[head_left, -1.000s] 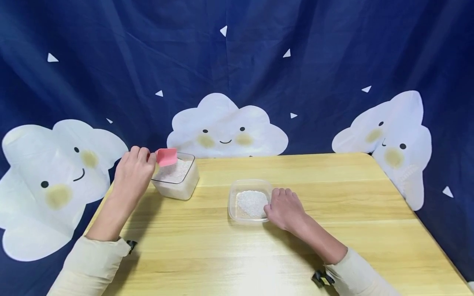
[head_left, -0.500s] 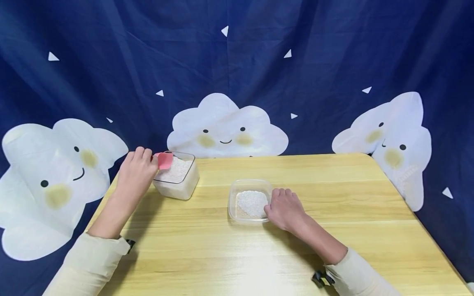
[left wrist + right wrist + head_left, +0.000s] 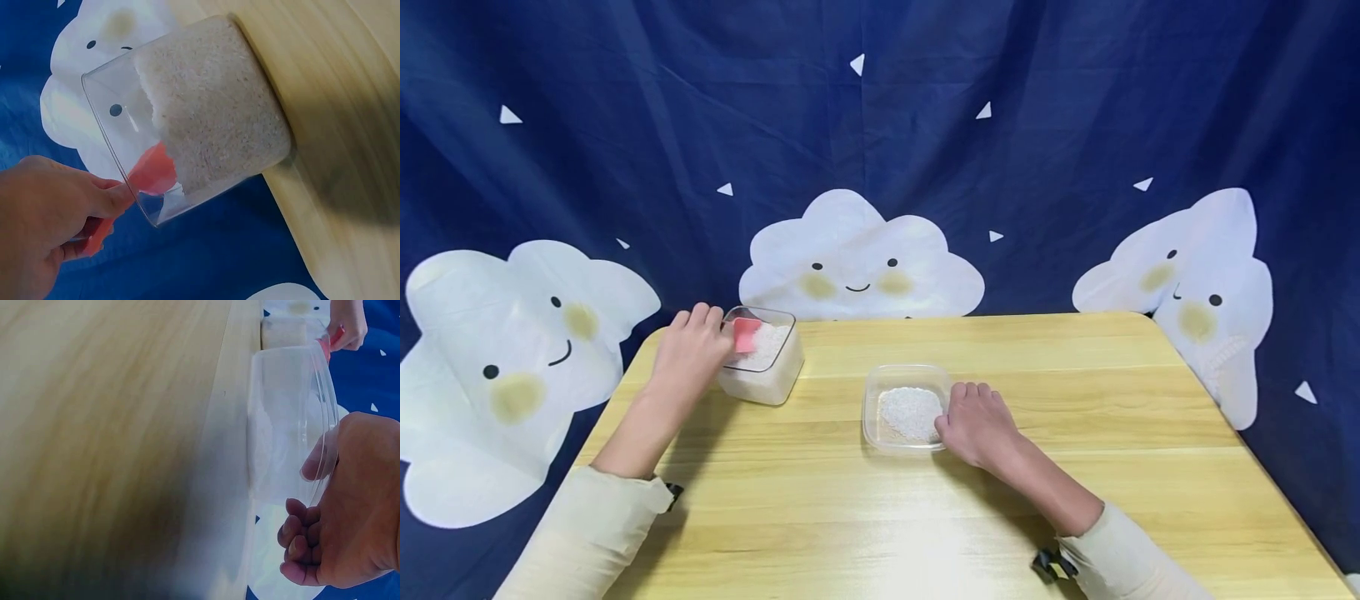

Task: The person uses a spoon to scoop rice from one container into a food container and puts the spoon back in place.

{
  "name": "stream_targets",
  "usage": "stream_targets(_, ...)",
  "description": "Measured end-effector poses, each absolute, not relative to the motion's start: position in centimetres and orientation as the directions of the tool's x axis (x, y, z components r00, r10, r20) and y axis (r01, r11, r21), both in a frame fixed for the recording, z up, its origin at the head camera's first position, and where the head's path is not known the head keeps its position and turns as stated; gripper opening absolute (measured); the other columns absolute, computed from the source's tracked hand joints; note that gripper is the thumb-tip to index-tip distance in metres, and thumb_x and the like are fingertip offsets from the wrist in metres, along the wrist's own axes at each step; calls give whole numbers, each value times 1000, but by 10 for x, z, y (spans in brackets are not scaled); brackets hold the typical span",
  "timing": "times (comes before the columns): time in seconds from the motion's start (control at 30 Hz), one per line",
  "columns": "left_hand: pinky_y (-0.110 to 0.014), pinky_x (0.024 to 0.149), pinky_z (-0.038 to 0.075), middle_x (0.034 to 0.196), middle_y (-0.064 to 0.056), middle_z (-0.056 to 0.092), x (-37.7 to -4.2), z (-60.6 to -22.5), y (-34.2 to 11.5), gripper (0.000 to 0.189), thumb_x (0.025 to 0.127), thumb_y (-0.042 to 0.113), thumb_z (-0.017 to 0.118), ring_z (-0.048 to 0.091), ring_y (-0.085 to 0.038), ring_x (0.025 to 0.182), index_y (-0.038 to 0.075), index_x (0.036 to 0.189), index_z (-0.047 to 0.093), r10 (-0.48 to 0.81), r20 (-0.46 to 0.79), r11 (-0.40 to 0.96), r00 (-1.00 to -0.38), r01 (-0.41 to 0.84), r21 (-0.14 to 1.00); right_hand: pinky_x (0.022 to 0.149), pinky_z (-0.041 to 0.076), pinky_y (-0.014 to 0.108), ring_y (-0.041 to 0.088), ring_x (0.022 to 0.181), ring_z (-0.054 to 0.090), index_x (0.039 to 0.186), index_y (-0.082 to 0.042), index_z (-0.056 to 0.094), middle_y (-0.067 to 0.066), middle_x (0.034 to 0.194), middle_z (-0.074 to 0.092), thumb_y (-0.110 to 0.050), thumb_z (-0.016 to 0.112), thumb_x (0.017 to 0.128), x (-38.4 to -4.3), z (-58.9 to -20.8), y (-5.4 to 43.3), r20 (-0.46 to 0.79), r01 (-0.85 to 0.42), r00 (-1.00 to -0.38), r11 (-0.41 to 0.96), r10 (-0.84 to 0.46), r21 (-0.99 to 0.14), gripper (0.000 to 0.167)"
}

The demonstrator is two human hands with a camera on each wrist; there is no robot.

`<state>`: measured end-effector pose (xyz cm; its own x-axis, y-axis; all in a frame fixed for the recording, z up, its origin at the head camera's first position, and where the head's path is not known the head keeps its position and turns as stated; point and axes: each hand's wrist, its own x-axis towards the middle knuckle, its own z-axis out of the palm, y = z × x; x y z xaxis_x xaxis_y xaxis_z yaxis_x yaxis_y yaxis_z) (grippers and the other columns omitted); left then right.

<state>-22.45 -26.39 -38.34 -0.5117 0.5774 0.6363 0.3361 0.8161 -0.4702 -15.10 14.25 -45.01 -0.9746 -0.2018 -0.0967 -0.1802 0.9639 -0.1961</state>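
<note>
My left hand [image 3: 694, 346] grips the handle of a pink scoop [image 3: 155, 170]. The scoop's bowl dips inside a clear square canister [image 3: 765, 383] of rice [image 3: 212, 100], its tip at the edge of the grains in the left wrist view. At mid-table a shallow clear plastic tub [image 3: 875, 392] holds a smaller heap of rice [image 3: 912, 412]. My right hand [image 3: 979, 423] holds the tub's right rim, thumb over the inside of the wall and the other fingers curled outside, as the right wrist view shows [image 3: 350, 506].
Both containers stand on a light wooden table [image 3: 850, 517], the canister near its far left edge. Behind the table hangs a dark blue curtain [image 3: 925, 150] printed with smiling clouds and small white triangles.
My left hand has moved right and slightly down, bringing the scoop from above the canister's near-left rim down inside it. My right hand and the tub have stayed in place.
</note>
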Motion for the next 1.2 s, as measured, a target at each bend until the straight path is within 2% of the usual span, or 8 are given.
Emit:
stream_targets(0.3,-39,58,36,73,-18,55,-226,-385,-262,25,87,-4,47,53,-35,72,-4,73,68,582,639,813,-504,340,-473,92,46,50,36,99,54,104,5,53,17,98,55,-28,44,96,-150,-448,143,-103,-179,-974,965,-201,-191,35)
stream_targets(0.47,-40,59,39,74,-18,57,-228,-385,-263,27,87,-4,45,54,-35,72,-5,74,69,585,619,811,-524,363,-459,92,45,49,35,97,53,104,5,53,17,97,54,-28,44,96,-150,-447,143,-105,-176,-974,965,-199,-195,34)
stream_targets(0.7,-43,61,41,77,-21,59,-228,-384,-265,30,87,-8,42,55,-38,74,-4,75,69,561,556,827,-614,390,-404,92,46,49,34,97,53,104,4,53,17,97,54,-30,43,97,-150,-449,144,-110,-183,-972,964,-206,-192,36)
stream_targets(1.0,-50,67,48,79,-24,61,-232,-381,-266,21,86,-9,53,58,-42,79,-4,79,72,514,426,852,-744,385,-355,94,46,51,36,100,54,105,5,53,18,99,56,-30,44,96,-152,-450,144,-109,-175,-974,964,-199,-200,37)
stream_targets(1.2,-53,68,50,77,-26,61,-231,-376,-266,15,84,-8,57,58,-43,77,-5,80,71,479,366,871,-798,383,-307,94,46,50,35,99,54,105,5,53,17,99,55,-29,44,96,-153,-451,144,-109,-173,-974,964,-198,-202,36)
